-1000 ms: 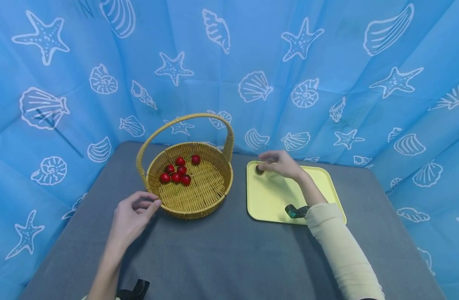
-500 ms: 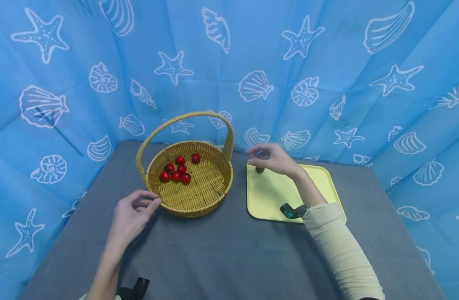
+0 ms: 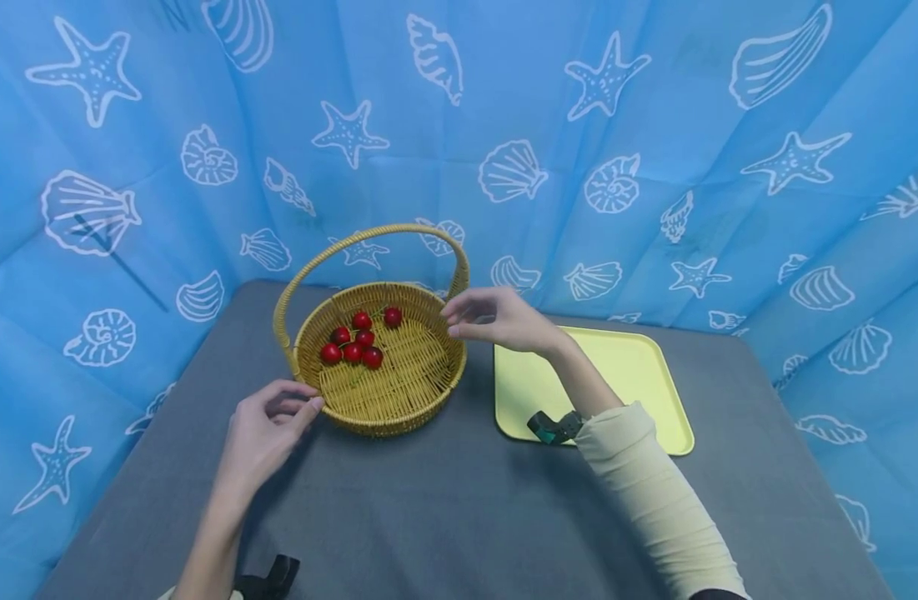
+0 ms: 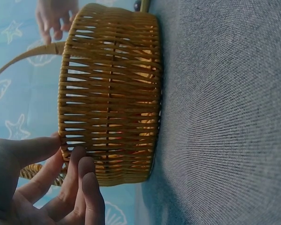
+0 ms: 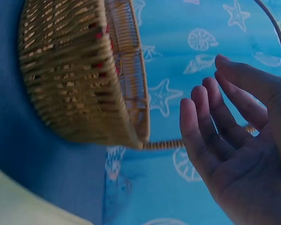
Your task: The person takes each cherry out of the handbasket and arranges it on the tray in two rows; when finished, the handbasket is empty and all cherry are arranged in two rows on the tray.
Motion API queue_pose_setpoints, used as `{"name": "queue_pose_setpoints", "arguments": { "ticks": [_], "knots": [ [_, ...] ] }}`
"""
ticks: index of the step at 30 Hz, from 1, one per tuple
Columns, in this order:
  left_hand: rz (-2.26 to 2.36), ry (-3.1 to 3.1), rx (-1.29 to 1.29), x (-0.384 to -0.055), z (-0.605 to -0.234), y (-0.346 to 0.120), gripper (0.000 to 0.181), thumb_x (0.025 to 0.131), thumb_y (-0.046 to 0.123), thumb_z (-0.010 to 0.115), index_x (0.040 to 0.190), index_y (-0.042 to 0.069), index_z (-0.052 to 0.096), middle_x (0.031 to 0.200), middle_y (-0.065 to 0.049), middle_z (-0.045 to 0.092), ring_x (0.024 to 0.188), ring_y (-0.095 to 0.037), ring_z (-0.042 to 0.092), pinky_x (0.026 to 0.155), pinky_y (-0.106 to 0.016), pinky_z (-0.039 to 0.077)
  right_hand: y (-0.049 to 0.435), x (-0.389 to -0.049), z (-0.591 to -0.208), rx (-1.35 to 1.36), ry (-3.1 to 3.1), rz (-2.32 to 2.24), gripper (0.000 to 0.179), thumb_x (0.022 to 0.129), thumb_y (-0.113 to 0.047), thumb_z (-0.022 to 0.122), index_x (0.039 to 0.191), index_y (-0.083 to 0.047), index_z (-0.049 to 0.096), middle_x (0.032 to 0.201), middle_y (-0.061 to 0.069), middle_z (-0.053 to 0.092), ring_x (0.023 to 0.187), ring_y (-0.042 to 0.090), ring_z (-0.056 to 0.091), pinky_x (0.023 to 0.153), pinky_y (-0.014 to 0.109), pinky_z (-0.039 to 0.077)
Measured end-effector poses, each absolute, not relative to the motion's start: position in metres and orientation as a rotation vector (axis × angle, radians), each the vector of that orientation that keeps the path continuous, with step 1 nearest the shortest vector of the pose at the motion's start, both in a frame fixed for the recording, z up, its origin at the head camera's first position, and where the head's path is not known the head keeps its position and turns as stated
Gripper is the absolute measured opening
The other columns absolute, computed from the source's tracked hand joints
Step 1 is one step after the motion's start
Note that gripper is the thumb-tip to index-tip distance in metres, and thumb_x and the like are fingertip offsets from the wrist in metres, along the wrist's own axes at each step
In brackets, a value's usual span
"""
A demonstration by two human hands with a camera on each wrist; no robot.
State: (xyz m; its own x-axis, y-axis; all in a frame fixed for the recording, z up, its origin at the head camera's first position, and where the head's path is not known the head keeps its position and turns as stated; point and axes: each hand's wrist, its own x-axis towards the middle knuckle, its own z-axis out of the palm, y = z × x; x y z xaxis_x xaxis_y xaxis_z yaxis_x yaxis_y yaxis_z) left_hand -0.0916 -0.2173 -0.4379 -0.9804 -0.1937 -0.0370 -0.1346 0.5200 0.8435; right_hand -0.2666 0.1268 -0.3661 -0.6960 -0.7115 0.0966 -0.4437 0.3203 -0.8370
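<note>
My left hand (image 3: 267,429) pinches the near-left rim of a round wicker basket (image 3: 387,425), thumb and forefinger at the woven edge. In the left wrist view, its other fingers (image 4: 86,187) lie against the basket's side. Several red cherries (image 3: 353,353) sit together in the basket's left half. My right hand (image 3: 507,321) hovers at the basket's right rim, below the base of the tall handle (image 3: 383,229). In the right wrist view, its fingers (image 5: 192,126) are loosely bent with nothing seen between them.
A yellow rectangular tray (image 3: 616,383) lies right of the basket, partly under my right forearm. One small dark round thing (image 4: 137,5) sits by the tray's edge, hidden in the head view. A blue seashell-patterned curtain (image 3: 549,100) hangs behind the grey-covered table (image 3: 398,517).
My right hand has moved left from above the tray to the basket's right rim, leaving the small dark round thing behind. My left hand has stayed at the basket's rim.
</note>
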Motion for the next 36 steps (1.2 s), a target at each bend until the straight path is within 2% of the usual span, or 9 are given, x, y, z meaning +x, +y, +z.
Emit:
{"name": "queue_pose_setpoints", "arguments": {
  "ticks": [3,6,10,18,20,26,29,36],
  "knots": [
    [-1.480,-2.690,0.298,-0.092,-0.438,-0.218,0.034,0.104,0.039,0.075,0.125,0.013,0.073,0.113,-0.016,0.082,0.088,-0.020,0.080,0.069,-0.026,0.056,0.111,-0.270,-0.363,-1.073,2.281,-1.295,0.027,0.099,-0.010,0.078,0.126,-0.007,0.076,0.124,0.015,0.079,0.115,0.024,0.075,0.105,0.045,0.061],
    [-1.488,-2.692,0.311,-0.092,-0.439,-0.219,0.035,0.103,0.040,0.075,0.127,0.013,0.073,0.115,-0.016,0.082,0.088,-0.019,0.079,0.069,-0.026,0.056,0.095,-0.276,-0.361,-1.126,2.275,-1.260,0.026,0.099,-0.010,0.078,0.125,-0.006,0.076,0.120,0.014,0.079,0.112,0.022,0.075,0.103,0.040,0.061],
    [-1.502,-2.697,0.321,-0.093,-0.439,-0.220,0.037,0.104,0.040,0.075,0.128,0.013,0.072,0.117,-0.016,0.082,0.089,-0.018,0.079,0.069,-0.026,0.056,0.074,-0.285,-0.358,-1.154,2.248,-1.234,0.027,0.099,-0.009,0.078,0.125,-0.003,0.076,0.117,0.013,0.080,0.107,0.021,0.077,0.099,0.034,0.062],
    [-1.520,-2.684,0.307,-0.093,-0.439,-0.221,0.036,0.104,0.039,0.075,0.128,0.012,0.072,0.117,-0.017,0.082,0.089,-0.019,0.080,0.069,-0.026,0.057,0.042,-0.298,-0.360,-1.039,2.252,-1.199,0.030,0.101,-0.014,0.077,0.129,-0.005,0.074,0.121,0.014,0.081,0.102,0.019,0.078,0.088,0.032,0.064],
    [-1.525,-2.684,0.305,-0.094,-0.439,-0.222,0.035,0.104,0.039,0.074,0.128,0.013,0.072,0.117,-0.017,0.082,0.089,-0.021,0.080,0.069,-0.027,0.058,0.037,-0.302,-0.364,-1.014,2.247,-1.211,0.029,0.102,-0.013,0.076,0.129,-0.005,0.074,0.120,0.014,0.080,0.100,0.020,0.078,0.087,0.035,0.065],
    [-1.536,-2.686,0.309,-0.095,-0.439,-0.221,0.037,0.104,0.042,0.074,0.127,0.014,0.072,0.117,-0.017,0.082,0.090,-0.023,0.080,0.069,-0.028,0.057,0.023,-0.314,-0.380,-0.909,2.202,-1.306,0.029,0.103,-0.010,0.075,0.130,-0.002,0.074,0.123,0.017,0.078,0.110,0.027,0.075,0.099,0.055,0.062],
    [-1.530,-2.683,0.317,-0.095,-0.439,-0.220,0.035,0.104,0.041,0.074,0.127,0.014,0.073,0.117,-0.017,0.082,0.090,-0.023,0.080,0.069,-0.028,0.057,0.017,-0.319,-0.389,-0.867,2.211,-1.347,0.030,0.103,-0.009,0.074,0.131,0.002,0.073,0.121,0.018,0.078,0.111,0.031,0.074,0.103,0.059,0.059],
    [-1.521,-2.664,0.319,-0.094,-0.440,-0.216,0.030,0.104,0.035,0.075,0.124,0.012,0.074,0.113,-0.019,0.082,0.086,-0.023,0.079,0.066,-0.028,0.056,0.009,-0.325,-0.410,-0.690,2.210,-1.432,0.031,0.104,-0.007,0.072,0.133,0.005,0.071,0.128,0.021,0.076,0.104,0.018,0.071,0.108,0.062,0.055]
  ]
}}
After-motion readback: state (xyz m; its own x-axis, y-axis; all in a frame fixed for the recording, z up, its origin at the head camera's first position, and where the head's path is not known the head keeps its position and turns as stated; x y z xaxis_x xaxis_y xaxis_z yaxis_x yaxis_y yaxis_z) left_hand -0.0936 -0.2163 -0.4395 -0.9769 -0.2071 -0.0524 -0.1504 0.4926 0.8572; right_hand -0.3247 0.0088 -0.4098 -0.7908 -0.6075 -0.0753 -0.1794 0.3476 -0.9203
